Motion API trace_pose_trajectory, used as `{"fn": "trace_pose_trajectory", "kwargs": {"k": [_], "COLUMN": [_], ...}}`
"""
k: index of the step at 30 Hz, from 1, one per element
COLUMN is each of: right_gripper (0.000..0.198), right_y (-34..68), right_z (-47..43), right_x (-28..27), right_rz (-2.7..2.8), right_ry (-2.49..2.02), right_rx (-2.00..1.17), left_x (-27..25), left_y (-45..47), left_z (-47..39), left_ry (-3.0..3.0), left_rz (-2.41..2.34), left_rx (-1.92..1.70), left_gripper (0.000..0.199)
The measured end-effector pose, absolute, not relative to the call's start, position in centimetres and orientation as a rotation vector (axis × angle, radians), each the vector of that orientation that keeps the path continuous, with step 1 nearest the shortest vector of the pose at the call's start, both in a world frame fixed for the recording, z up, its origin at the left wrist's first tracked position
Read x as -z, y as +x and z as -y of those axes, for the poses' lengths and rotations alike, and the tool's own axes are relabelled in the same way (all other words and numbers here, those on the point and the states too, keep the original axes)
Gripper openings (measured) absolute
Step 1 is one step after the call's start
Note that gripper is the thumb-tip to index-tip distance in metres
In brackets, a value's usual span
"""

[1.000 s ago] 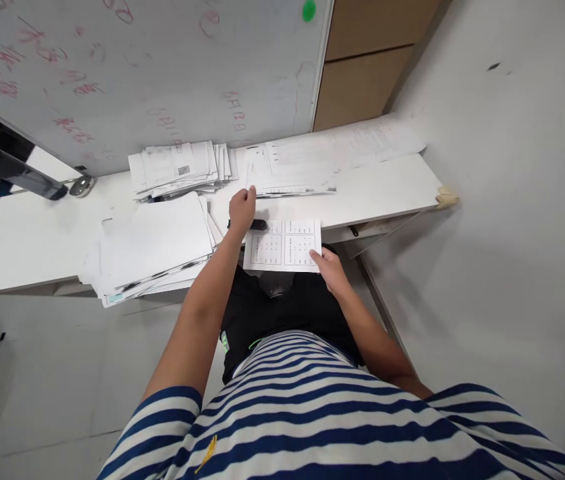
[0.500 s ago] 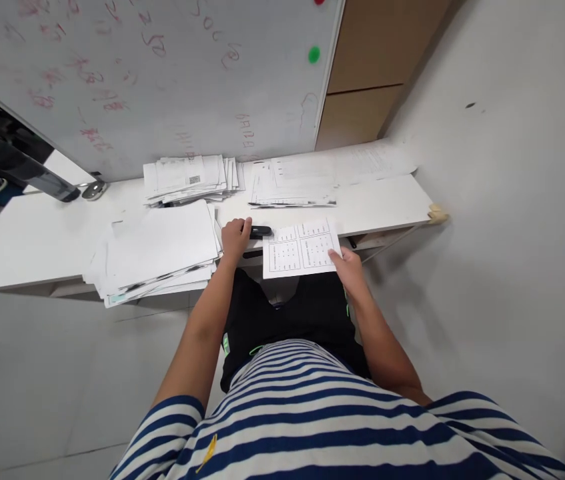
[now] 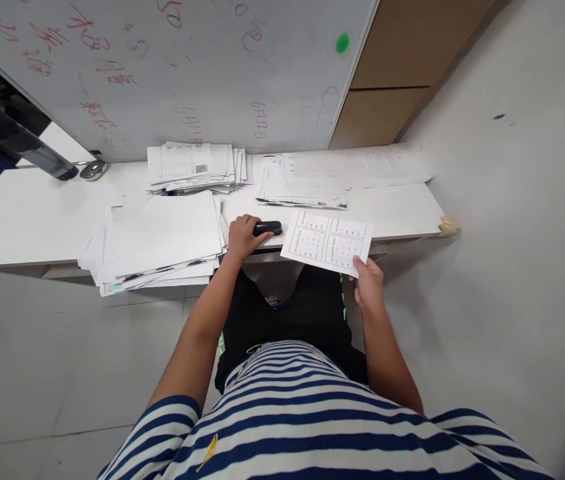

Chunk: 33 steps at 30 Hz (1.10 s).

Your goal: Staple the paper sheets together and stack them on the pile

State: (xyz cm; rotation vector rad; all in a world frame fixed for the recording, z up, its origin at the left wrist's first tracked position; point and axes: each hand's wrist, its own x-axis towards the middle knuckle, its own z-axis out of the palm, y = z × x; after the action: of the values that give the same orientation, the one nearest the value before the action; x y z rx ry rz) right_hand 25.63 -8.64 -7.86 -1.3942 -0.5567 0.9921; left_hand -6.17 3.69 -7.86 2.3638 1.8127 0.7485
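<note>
My left hand (image 3: 243, 236) is closed around the rear of a black stapler (image 3: 268, 229) at the table's front edge. My right hand (image 3: 368, 283) pinches the near right corner of a printed paper sheet (image 3: 326, 241), thumb on top. Printed boxes with text fill the sheet, which is held tilted over the table edge, a little apart from the stapler's nose. A large stack of papers (image 3: 162, 230) lies left of my left hand. Behind the stapler are a smaller paper stack (image 3: 192, 163) and a flat pile of sheets (image 3: 307, 180).
The white table (image 3: 27, 220) runs along a whiteboard (image 3: 212, 73) with red writing. A computer mouse (image 3: 93, 170) and a dark cylindrical object (image 3: 22, 137) are at the left. A wall (image 3: 527, 233) bounds the right side, near a padded table corner (image 3: 448, 227).
My right hand has drawn the sheet to the right, away from the stapler, and turned it at an angle. My left hand stays on the stapler. The view has shifted slightly.
</note>
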Motion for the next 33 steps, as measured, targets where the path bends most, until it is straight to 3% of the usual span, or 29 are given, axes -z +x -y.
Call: {"fn": "trace_pose_trajectory", "kwargs": {"k": [6, 11, 18, 20, 23, 25, 30, 33], "right_gripper": [0.04, 0.029, 0.015, 0.021, 0.05, 0.061, 0.052, 0.056], "right_y": [21.5, 13.5, -0.7, -3.3, -4.2, -2.4, 8.2, 14.7], "right_z": [4.7, -3.3, -17.1, -19.6, -21.0, -20.6, -17.6, -16.8], "right_x": [5.1, 1.8, -1.1, -1.1, 0.5, 2.5, 6.3, 6.6], "right_rz": [0.585, 0.846, 1.131, 1.199, 1.274, 1.404, 1.754, 1.835], "right_ry": [-1.229, -1.119, -1.244, -1.327, -1.375, -1.366, -1.508, -1.759], "right_rx": [-1.125, -1.308, -1.416, -1.398, -1.374, -1.226, -0.525, -0.266], "left_x": [8.4, 8.6, 8.9, 9.0, 9.3, 9.5, 9.6, 9.5], "left_y": [-6.2, -6.1, -5.9, -5.8, -5.9, -6.1, -6.4, -6.6], "left_z": [-4.4, -4.3, -3.8, -3.8, -4.0, -4.0, -4.0, -4.3], "left_ry": [2.336, 2.326, 2.462, 2.466, 2.443, 2.432, 2.414, 2.412], "left_rz": [-1.888, -1.864, -1.955, -1.969, -1.984, -1.975, -1.909, -1.906], "left_rx": [-0.673, -0.763, -0.701, -0.693, -0.725, -0.769, -0.908, -0.952], "left_gripper": [0.03, 0.047, 0.052, 0.051, 0.051, 0.052, 0.046, 0.043]}}
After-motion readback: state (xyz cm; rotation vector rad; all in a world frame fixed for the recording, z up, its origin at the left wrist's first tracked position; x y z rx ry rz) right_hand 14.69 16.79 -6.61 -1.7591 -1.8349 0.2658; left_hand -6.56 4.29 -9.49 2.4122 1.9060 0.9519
